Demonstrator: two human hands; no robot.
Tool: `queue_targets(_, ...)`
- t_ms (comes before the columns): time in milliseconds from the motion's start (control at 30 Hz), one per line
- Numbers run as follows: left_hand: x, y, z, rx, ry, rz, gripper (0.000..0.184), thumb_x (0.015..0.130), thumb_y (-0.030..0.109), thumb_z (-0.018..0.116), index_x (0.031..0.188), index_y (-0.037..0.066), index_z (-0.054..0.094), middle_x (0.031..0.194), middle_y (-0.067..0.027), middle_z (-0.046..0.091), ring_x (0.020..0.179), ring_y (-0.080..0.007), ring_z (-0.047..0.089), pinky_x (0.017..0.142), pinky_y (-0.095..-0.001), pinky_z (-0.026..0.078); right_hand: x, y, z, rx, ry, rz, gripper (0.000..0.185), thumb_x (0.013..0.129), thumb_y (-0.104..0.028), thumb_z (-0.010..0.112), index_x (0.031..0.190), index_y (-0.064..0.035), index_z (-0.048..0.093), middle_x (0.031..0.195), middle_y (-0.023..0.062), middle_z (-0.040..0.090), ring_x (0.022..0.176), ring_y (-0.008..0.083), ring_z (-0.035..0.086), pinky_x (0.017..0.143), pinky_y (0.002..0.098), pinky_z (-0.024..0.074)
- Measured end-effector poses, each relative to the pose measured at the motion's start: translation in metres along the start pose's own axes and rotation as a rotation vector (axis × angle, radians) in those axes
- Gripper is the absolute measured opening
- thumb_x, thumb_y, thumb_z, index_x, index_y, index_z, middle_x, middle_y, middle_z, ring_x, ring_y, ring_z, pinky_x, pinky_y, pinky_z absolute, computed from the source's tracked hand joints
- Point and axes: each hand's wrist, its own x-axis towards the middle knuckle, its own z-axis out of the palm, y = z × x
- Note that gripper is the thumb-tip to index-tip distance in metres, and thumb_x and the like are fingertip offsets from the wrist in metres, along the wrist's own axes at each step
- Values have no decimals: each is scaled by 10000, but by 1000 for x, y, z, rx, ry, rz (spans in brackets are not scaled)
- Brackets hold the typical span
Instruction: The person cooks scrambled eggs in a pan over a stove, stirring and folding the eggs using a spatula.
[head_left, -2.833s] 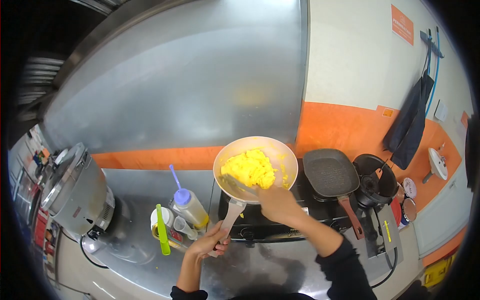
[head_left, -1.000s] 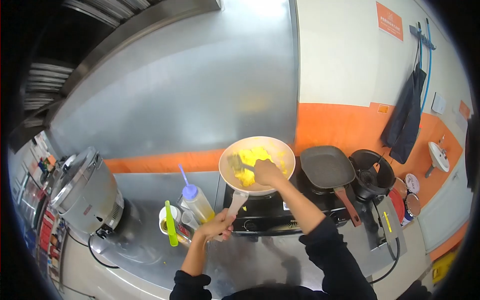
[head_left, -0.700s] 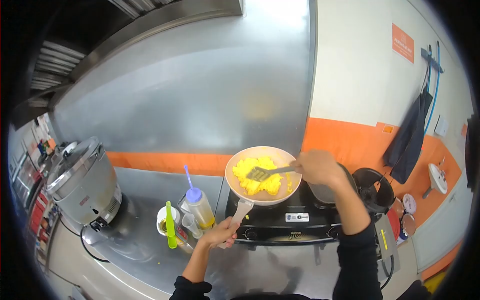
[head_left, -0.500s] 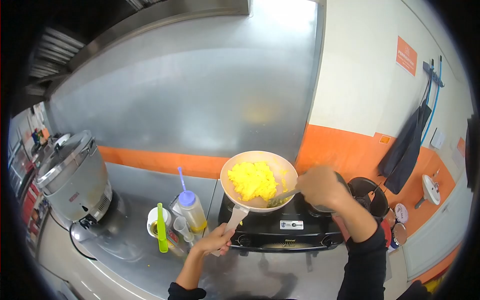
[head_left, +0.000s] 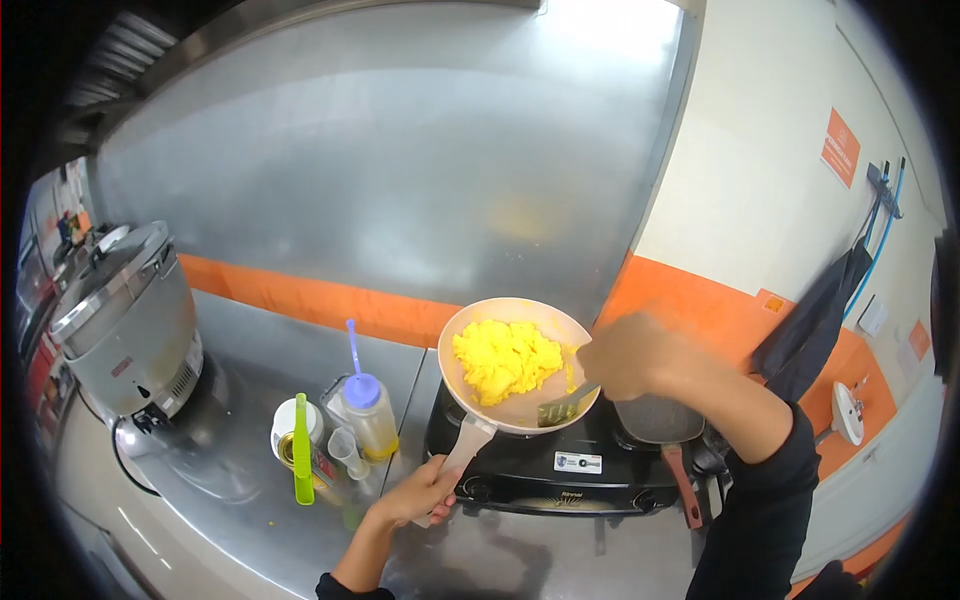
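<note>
My left hand [head_left: 425,496] is wrapped round the pale handle of a frying pan [head_left: 527,306], cream-coloured inside, on the left burner of a black gas stove [head_left: 535,485]. Scrambled egg [head_left: 505,360], bright yellow, lies heaped in the pan's left and middle part. Motion blurs my right hand [head_left: 630,357], which is closed on a spatula [head_left: 558,410] at the pan's right side. The spatula's dark blade rests low inside the pan, right of the egg heap, with egg bits on it. My right fingers hide the end of its handle.
A dark pan [head_left: 660,420] with a brown handle sits on the right burner, partly behind my right arm. On the steel counter left of the stove stand a purple-lidded bottle [head_left: 370,415], a clear cup [head_left: 346,452], a green utensil [head_left: 303,450] and a large rice cooker [head_left: 140,330].
The view has shifted, so more of the dark pan on the right burner shows. The egg heap looks slightly reshaped. Both hands keep their holds, and the spatula blade stays at the pan's lower right.
</note>
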Motion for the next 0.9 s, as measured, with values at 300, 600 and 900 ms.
queue_targets(300,-5,1,5,-21,69,41,365,985,278,473,1276,91,356,688,3,413,499,-65,351,428,-222,329,83,12,61,-72,271,218,166,819,-146,578,895,-126,724,936,97,700,849,251,685,647,351,520)
queue_targets(600,-2,0,4,-33,31,6,347,992,281,449,1268,99,346,701,-6,407,502,-68,356,431,-227,336,24,6,25,-42,21,93,137,780,-147,605,846,-109,718,865,106,702,825,275,686,657,380,531)
queue_targets(900,0,-4,1,-27,32,81,366,984,278,469,1237,49,338,700,-23,431,481,-78,377,433,-243,375,52,33,57,-89,280,126,140,782,-142,580,822,-122,713,799,100,697,758,237,691,601,366,518)
